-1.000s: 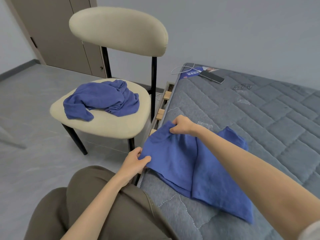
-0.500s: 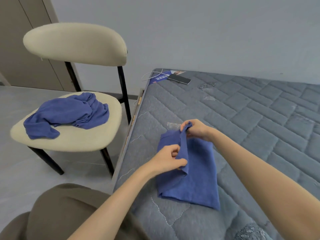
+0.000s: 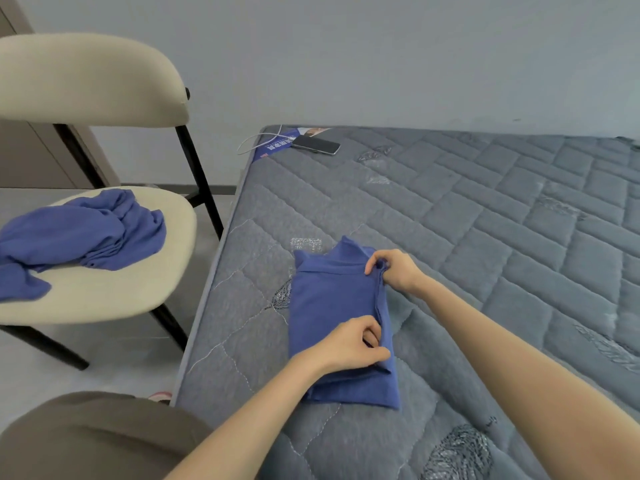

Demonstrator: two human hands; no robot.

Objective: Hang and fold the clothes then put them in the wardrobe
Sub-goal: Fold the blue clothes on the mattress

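On the mattress, close to its left edge and toward the near end, a folded blue garment lying flat as a narrow rectangle, layers stacked, a collar-like flap poking out at the far end. At the near part of its right-hand fold, the left hand, fingers curled, thumb and fingertips pinching the cloth edge. Farther along the same fold, the right hand, likewise curled, pinching the cloth at the far right corner. Beyond the left edge, a cream chair with a crumpled blue garment heaped on its seat. At the mattress's far left corner, a phone beside a white cable.
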